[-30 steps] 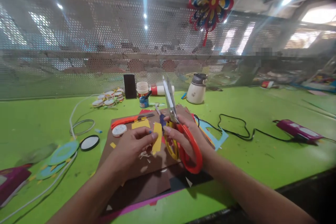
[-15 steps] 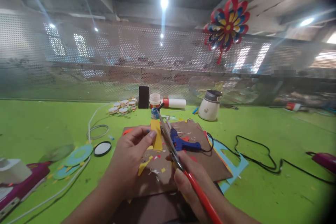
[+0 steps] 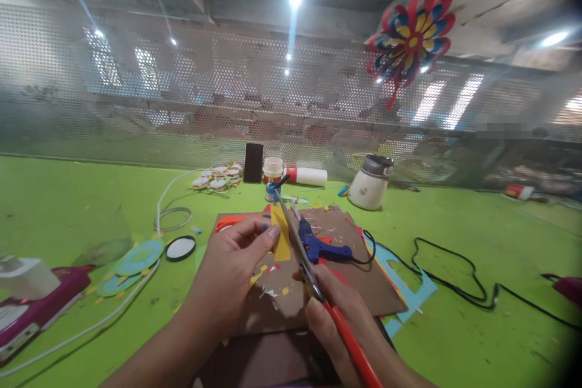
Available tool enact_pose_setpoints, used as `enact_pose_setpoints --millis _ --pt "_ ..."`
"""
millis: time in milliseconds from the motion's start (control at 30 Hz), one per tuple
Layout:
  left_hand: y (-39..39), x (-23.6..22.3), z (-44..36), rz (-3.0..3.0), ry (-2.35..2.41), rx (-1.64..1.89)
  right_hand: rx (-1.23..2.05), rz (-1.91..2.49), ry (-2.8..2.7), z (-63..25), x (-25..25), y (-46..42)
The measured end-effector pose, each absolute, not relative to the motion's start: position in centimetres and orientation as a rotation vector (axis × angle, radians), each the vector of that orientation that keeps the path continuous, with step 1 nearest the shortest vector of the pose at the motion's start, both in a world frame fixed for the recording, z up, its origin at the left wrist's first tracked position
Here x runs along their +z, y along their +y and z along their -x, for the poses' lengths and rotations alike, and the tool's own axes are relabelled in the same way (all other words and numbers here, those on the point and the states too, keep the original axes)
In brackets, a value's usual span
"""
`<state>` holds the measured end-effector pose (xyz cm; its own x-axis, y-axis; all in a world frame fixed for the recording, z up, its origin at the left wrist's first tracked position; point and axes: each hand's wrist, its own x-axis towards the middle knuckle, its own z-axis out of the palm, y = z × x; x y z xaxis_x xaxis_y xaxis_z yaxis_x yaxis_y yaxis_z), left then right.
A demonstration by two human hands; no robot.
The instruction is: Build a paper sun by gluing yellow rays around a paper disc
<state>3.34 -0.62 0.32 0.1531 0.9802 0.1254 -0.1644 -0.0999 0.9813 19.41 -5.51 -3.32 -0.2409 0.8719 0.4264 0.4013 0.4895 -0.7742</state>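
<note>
My left hand [image 3: 236,260] pinches a small yellow strip [image 3: 280,241] between thumb and fingers, held upright above the board. In my right hand [image 3: 336,309] is a pair of scissors [image 3: 305,264] with red-orange handles, gripped near the pivot. Their blades point forward along the right edge of the strip; whether they touch it I cannot tell. Below lies a brown cardboard sheet [image 3: 373,285] strewn with yellow, white and red scraps. A blue glue gun [image 3: 325,248] rests on it, right of the blades.
Behind stand a phone [image 3: 253,163], a white tub [image 3: 273,168] and a pale jug [image 3: 370,183]. On the left are a round mirror-like disc [image 3: 180,248], blue paper rings [image 3: 139,256] and a purple power strip [image 3: 43,309]. A black cord [image 3: 459,294] runs across the right side.
The view has shifted slightly, so most things sit a little further right. Both hands keep their hold on the yellow strip and the scissors, nearly unchanged in position.
</note>
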Motion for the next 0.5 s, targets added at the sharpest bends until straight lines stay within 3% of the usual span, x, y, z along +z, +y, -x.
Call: enact_pose_setpoints --millis 500 --pt "-0.30 -0.64 -3.29 -1.183 0.898 1.240 0.579 1.209 -1.840 -19.39 -3.98 -5.61"
